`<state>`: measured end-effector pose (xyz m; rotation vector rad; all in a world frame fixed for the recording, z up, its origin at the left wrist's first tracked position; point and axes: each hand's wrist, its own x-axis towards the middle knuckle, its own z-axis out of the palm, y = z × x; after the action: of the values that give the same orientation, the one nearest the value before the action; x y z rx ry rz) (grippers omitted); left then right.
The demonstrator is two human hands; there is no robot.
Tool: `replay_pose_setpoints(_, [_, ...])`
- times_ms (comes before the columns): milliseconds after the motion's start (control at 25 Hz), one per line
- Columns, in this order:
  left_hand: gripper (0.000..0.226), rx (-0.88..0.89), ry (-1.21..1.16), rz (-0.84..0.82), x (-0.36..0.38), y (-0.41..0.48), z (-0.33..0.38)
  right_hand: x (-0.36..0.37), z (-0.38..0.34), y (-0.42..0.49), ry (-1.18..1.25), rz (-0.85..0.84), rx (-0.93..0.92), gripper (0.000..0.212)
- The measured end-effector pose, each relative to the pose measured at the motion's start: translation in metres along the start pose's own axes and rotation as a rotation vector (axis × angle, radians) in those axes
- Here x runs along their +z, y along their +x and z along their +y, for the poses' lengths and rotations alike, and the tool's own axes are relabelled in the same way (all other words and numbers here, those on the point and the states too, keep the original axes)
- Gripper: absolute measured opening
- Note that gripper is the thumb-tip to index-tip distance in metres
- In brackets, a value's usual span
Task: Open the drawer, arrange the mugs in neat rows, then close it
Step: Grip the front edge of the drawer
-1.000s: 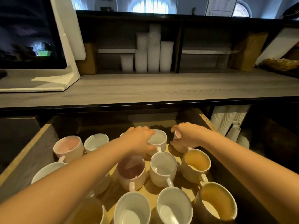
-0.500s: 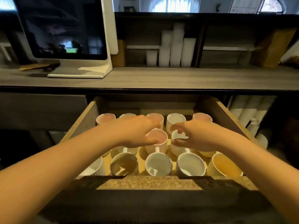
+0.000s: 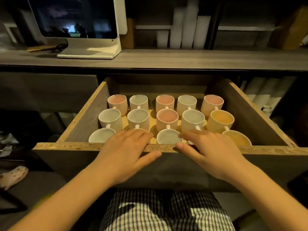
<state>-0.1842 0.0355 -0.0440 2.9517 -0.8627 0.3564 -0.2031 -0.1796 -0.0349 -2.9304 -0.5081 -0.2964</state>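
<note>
Left hand and right hand rest flat, fingers loosely spread, on the drawer front (mugs just beyond them)

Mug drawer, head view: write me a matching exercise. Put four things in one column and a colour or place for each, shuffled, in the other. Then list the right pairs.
Things
1. back-left mug
2. right-end mug of the middle row
3. left hand
4. white monitor

Colour or place
A. standing on the countertop, at the left
B. pink inside
C. fingers straight, lying over the drawer's front edge
D. yellow inside

Pairs: 1-B, 2-D, 3-C, 4-A
</note>
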Motion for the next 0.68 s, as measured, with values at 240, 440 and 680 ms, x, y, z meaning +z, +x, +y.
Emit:
replay_pose_setpoints(240, [0.076, 0.050, 0.217, 0.205, 0.018, 0.001, -0.003, 0.022, 0.004, -0.008, -0.224, 0.205, -0.063, 0.071])
replay_pose_setpoints(440, [0.073, 0.129, 0.268, 0.338, 0.019, 0.008, -0.013, 0.023, 0.008, 0.002, -0.288, 0.291, -0.105, 0.068])
replay_pose_setpoints(680, [0.071, 0.140, 0.276, 0.436, 0.022, 0.034, -0.023, 0.024, 0.024, 0.024, -0.356, 0.320, -0.121, 0.071])
